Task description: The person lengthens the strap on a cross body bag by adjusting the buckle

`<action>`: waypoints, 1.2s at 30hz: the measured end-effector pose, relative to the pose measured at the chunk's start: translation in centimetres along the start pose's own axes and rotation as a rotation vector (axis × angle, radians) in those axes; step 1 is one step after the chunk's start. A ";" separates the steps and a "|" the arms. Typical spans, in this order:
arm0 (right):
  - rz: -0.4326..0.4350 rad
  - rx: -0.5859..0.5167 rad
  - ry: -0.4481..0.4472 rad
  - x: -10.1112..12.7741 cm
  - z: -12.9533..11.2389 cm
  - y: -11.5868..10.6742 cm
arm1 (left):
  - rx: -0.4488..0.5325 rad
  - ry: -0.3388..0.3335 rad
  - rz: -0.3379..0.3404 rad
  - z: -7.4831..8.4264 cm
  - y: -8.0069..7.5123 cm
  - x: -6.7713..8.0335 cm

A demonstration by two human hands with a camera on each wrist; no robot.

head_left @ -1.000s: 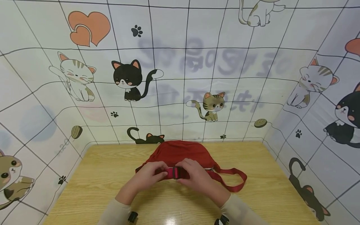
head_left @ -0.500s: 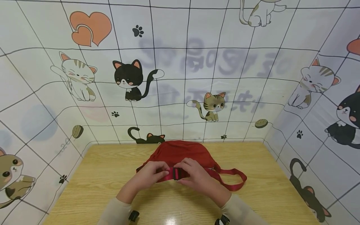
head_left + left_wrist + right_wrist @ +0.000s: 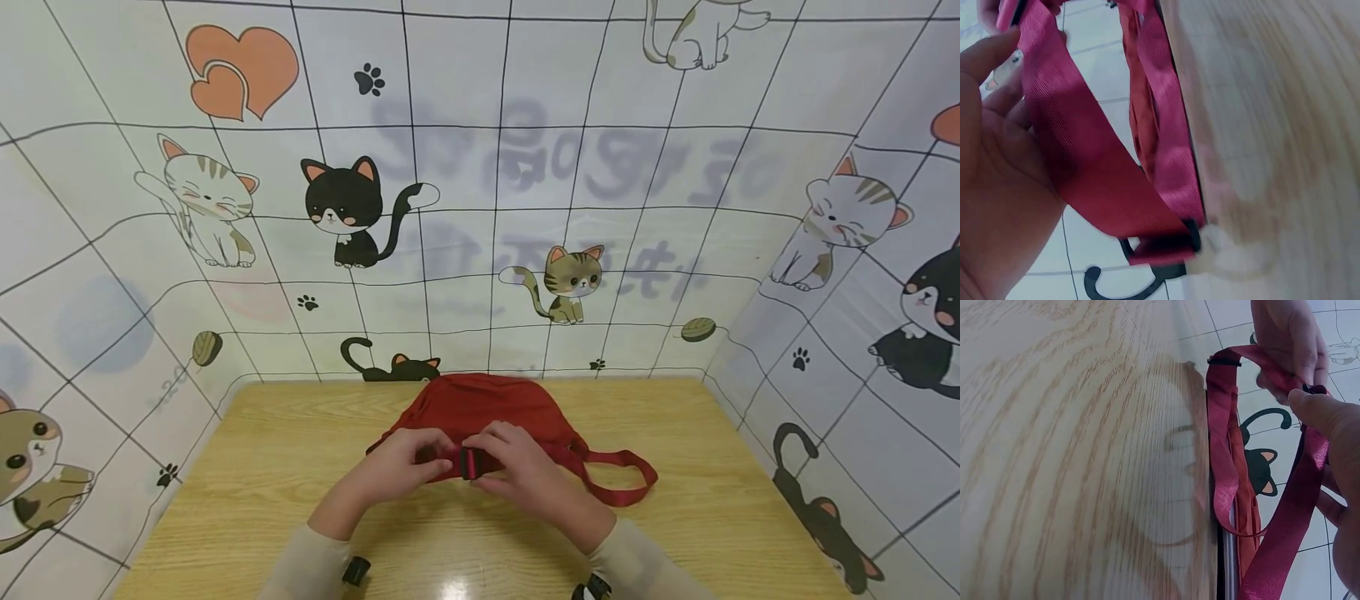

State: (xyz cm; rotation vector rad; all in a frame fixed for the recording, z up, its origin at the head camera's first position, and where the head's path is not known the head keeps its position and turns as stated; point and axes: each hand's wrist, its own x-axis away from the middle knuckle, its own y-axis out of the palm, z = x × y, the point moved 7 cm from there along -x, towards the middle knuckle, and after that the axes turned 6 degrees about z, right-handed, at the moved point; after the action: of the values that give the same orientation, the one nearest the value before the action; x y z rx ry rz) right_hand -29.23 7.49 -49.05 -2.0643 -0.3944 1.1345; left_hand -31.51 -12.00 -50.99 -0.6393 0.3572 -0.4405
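Observation:
A red fabric bag [image 3: 480,407] lies at the far middle of the wooden table [image 3: 247,467]. Its red webbing strap [image 3: 622,479] loops out to the right. Both hands meet in front of the bag at a black buckle [image 3: 469,463] on the strap. My left hand [image 3: 408,462] pinches the strap [image 3: 1085,169] left of the buckle. My right hand [image 3: 517,462] pinches the strap [image 3: 1285,531] on the buckle's right side. The buckle halves sit close together between the fingers; whether they are joined is hidden.
Walls papered with cartoon cats [image 3: 345,208] close in the table on the left, back and right. Bare wood shows to the left and right of the bag and along the near edge [image 3: 465,575].
The hands have drawn slightly closer together at the buckle, hiding more of the bright strap piece between them. The bag and strap loop have stayed put.

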 end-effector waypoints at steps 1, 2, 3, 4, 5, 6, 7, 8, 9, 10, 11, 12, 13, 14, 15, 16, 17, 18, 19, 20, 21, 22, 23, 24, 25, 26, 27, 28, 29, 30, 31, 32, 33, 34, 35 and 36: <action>0.000 0.000 0.003 0.1 0.0 0.0 | -0.009 -0.004 -0.004 -0.2 -0.1 0.1; 0.000 0.005 0.005 0.1 0.0 -0.1 | -0.018 -0.005 -0.009 -0.4 -0.1 0.3; -0.001 0.009 0.006 0.1 0.0 -0.1 | -0.025 -0.004 -0.012 -0.6 -0.2 0.4; -0.001 0.014 0.005 0.2 0.0 -0.1 | -0.031 -0.002 -0.013 -0.7 -0.2 0.5; -0.001 0.018 0.005 0.2 0.1 -0.1 | -0.035 0.002 -0.013 -0.9 -0.2 0.5; -0.001 0.023 0.005 0.3 0.1 -0.1 | -0.032 0.010 -0.013 -0.9 -0.3 0.5; -0.002 0.028 0.008 0.3 0.1 -0.1 | -0.029 0.015 -0.012 -0.9 -0.3 0.5; -0.006 0.029 0.014 0.3 0.1 -0.1 | -0.026 0.021 -0.011 -0.9 -0.4 0.6; -0.007 0.030 0.015 0.3 0.2 0.0 | -0.019 0.027 -0.010 -0.8 -0.4 0.5; -0.009 0.030 0.016 0.3 0.2 0.1 | -0.016 0.030 -0.011 -0.8 -0.5 0.5; -0.010 0.027 0.017 0.3 0.2 0.1 | -0.009 0.037 -0.014 -0.7 -0.5 0.5; -0.012 0.029 0.018 0.3 0.2 0.2 | -0.004 0.041 -0.018 -0.6 -0.5 0.5; -0.015 0.030 0.019 0.3 0.2 0.3 | -0.003 0.045 -0.021 -0.5 -0.4 0.4; -0.018 0.032 0.018 0.3 0.2 0.3 | -0.004 0.049 -0.025 -0.4 -0.4 0.4; -0.018 0.033 0.015 0.2 0.2 0.4 | -0.005 0.055 -0.028 -0.3 -0.3 0.3; -0.020 0.034 0.014 0.2 0.1 0.4 | -0.008 0.057 -0.033 -0.3 -0.2 0.2; -0.021 0.036 0.012 0.1 0.1 0.5 | -0.008 0.062 -0.035 -0.2 -0.2 0.1; -0.020 0.040 0.009 0.1 0.1 0.5 | -0.009 0.063 -0.038 -0.1 -0.1 0.0; -0.019 0.040 0.004 0.0 0.0 0.5 | -0.005 0.065 -0.042 0.0 0.0 -0.1; -0.018 0.039 -0.001 -0.1 -0.1 0.6 | -0.002 0.066 -0.046 0.1 0.0 -0.1; -0.016 0.038 -0.006 -0.2 -0.2 0.6 | 0.004 0.067 -0.051 0.3 0.1 -0.2; -0.014 0.039 -0.010 -0.2 -0.3 0.6 | 0.012 0.066 -0.056 0.4 0.1 -0.3; -0.011 0.039 -0.015 -0.3 -0.4 0.6 | 0.017 0.066 -0.059 0.5 0.2 -0.3; -0.008 0.039 -0.020 -0.4 -0.5 0.6 | 0.021 0.065 -0.062 0.6 0.2 -0.3; -0.006 0.040 -0.022 -0.4 -0.5 0.7 | 0.022 0.064 -0.063 0.7 0.3 -0.4; -0.004 0.040 -0.024 -0.4 -0.6 0.7 | 0.022 0.061 -0.062 0.8 0.3 -0.3; -0.002 0.041 -0.025 -0.4 -0.6 0.7 | 0.020 0.055 -0.060 0.8 0.3 -0.3; 0.001 0.042 -0.025 -0.4 -0.6 0.7 | 0.018 0.050 -0.056 0.8 0.2 -0.3; 0.003 0.043 -0.024 -0.4 -0.6 0.6 | 0.012 0.042 -0.052 0.9 0.2 -0.2; 0.004 0.044 -0.020 -0.4 -0.5 0.6 | 0.008 0.033 -0.048 0.8 0.1 0.0; 0.007 0.046 -0.017 -0.3 -0.5 0.6 | -0.002 0.028 -0.041 0.8 0.1 0.1; 0.008 0.050 -0.012 -0.3 -0.4 0.5 | -0.016 0.024 -0.033 0.7 0.0 0.2; 0.008 0.053 -0.006 -0.2 -0.4 0.4 | -0.033 0.023 -0.026 0.6 -0.1 0.3; 0.007 0.056 -0.001 -0.1 -0.3 0.3 | -0.048 0.021 -0.018 0.4 -0.2 0.4; 0.003 0.055 0.005 -0.1 -0.2 0.3 | -0.067 0.021 -0.012 0.3 -0.4 0.5; -0.001 0.056 0.012 0.0 -0.1 0.2 | -0.088 0.024 -0.005 0.1 -0.5 0.6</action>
State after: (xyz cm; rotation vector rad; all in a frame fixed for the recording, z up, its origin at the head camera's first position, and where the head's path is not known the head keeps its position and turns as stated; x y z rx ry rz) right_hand -29.15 7.29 -49.17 -2.0214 -0.3541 1.1195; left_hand -31.08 -12.59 -50.72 -0.7210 0.3991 -0.4398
